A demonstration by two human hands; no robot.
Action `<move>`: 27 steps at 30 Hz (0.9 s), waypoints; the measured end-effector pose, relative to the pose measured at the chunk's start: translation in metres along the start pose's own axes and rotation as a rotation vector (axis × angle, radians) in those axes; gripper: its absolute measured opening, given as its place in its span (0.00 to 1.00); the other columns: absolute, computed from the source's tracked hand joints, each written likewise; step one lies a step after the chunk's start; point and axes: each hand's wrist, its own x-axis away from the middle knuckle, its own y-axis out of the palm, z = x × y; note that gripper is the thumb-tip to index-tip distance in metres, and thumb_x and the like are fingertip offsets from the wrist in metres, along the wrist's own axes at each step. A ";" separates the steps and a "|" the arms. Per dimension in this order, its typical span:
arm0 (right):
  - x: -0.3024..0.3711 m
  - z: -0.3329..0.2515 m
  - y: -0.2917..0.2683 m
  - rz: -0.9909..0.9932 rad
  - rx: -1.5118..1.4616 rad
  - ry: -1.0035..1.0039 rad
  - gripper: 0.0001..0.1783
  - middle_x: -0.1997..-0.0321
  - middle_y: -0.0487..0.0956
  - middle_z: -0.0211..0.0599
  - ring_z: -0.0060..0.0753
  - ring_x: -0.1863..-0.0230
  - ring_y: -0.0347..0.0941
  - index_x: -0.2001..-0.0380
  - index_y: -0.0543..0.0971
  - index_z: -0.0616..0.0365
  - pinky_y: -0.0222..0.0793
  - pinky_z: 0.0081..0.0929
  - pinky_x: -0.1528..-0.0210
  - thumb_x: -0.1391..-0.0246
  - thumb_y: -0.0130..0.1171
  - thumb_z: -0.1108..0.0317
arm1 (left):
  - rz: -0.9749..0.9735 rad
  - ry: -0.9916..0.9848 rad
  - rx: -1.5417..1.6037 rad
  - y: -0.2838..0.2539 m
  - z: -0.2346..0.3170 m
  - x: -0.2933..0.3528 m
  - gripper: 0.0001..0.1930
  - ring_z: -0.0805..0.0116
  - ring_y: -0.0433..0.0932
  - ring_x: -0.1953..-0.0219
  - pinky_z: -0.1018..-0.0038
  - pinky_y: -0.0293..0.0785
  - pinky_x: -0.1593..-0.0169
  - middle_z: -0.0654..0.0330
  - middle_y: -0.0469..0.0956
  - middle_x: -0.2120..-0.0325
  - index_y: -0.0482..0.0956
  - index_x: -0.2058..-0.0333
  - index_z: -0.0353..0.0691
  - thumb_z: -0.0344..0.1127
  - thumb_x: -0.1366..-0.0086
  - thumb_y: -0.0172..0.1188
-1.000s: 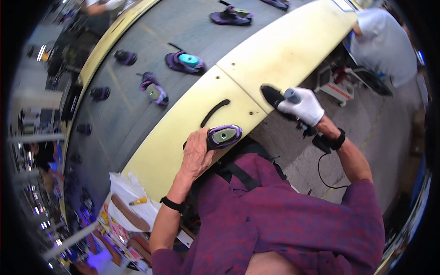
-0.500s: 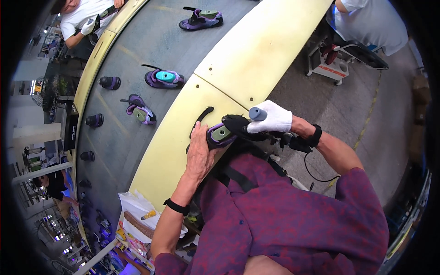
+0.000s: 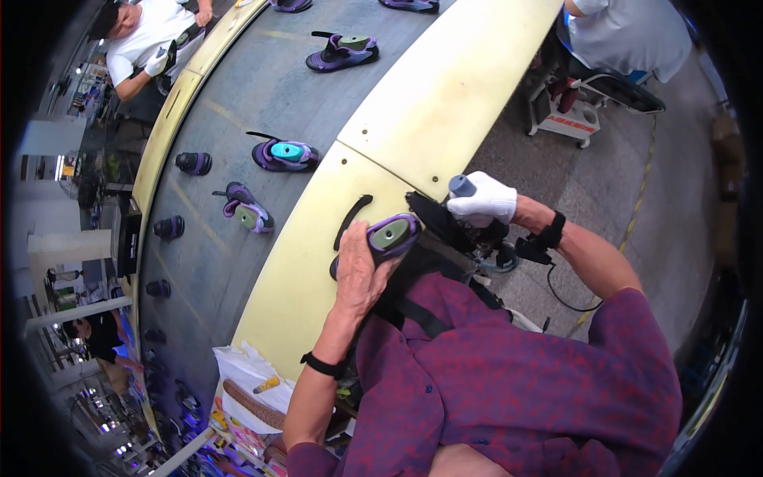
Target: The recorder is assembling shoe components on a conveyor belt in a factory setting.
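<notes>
your left hand point(image 3: 362, 274) wrapped over shoe point(image 3: 383, 254), at near edge of table point(image 3: 274, 306); right hand point(image 3: 486, 200) gripping brush point(image 3: 437, 219). shoe probably stiff around last point(image 3: 389, 232), fairly weighty; take hold at end away from brush.

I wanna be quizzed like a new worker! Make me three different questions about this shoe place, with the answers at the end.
1. True or false: the left hand is gloved.
2. Fill in the blank: on the grey belt, one shoe has a bright ____ insert.
3. What long, curved thing lies on the yellow tabletop near the left hand?

Key:
1. False. It is bare and holds a held-down shoe; the right hand wears a white glove.
2. Turquoise.
3. A black strip.
</notes>
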 end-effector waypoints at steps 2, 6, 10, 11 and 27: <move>-0.020 0.013 0.002 -0.172 -0.159 -0.060 0.26 0.84 0.65 0.19 0.17 0.86 0.56 0.81 0.70 0.49 0.48 0.25 0.83 0.36 0.72 0.54 | 0.067 0.062 -0.005 0.009 -0.002 -0.006 0.47 0.28 0.67 0.29 0.45 0.61 0.24 0.29 0.68 0.34 0.61 0.29 0.29 0.32 0.42 0.79; -0.030 0.000 -0.008 -0.346 -0.174 0.051 0.29 0.86 0.62 0.19 0.17 0.88 0.53 0.81 0.68 0.46 0.43 0.26 0.85 0.33 0.71 0.50 | 0.065 0.065 0.005 0.006 -0.001 -0.006 0.47 0.27 0.67 0.29 0.43 0.61 0.25 0.26 0.67 0.33 0.62 0.30 0.32 0.28 0.46 0.78; -0.029 -0.010 0.002 -0.302 -0.107 0.055 0.29 0.86 0.63 0.20 0.17 0.87 0.54 0.81 0.67 0.46 0.44 0.26 0.84 0.34 0.72 0.49 | 0.129 0.057 -0.002 0.008 -0.003 0.002 0.47 0.28 0.65 0.27 0.42 0.59 0.24 0.29 0.67 0.32 0.63 0.30 0.33 0.29 0.46 0.79; -0.028 -0.014 0.005 -0.309 -0.092 0.055 0.29 0.86 0.63 0.20 0.17 0.87 0.54 0.81 0.67 0.46 0.44 0.26 0.84 0.34 0.72 0.49 | 0.144 0.049 -0.002 0.006 -0.006 0.005 0.47 0.28 0.65 0.27 0.42 0.59 0.24 0.29 0.67 0.32 0.63 0.30 0.33 0.29 0.46 0.79; -0.146 -0.121 -0.002 0.460 1.241 -0.442 0.30 0.59 0.86 0.57 0.63 0.55 0.84 0.56 0.85 0.59 0.79 0.48 0.53 0.42 0.69 0.39 | 0.325 -0.515 -0.212 -0.074 -0.051 0.133 0.42 0.32 0.53 0.20 0.37 0.53 0.23 0.41 0.57 0.22 0.72 0.30 0.40 0.45 0.42 0.74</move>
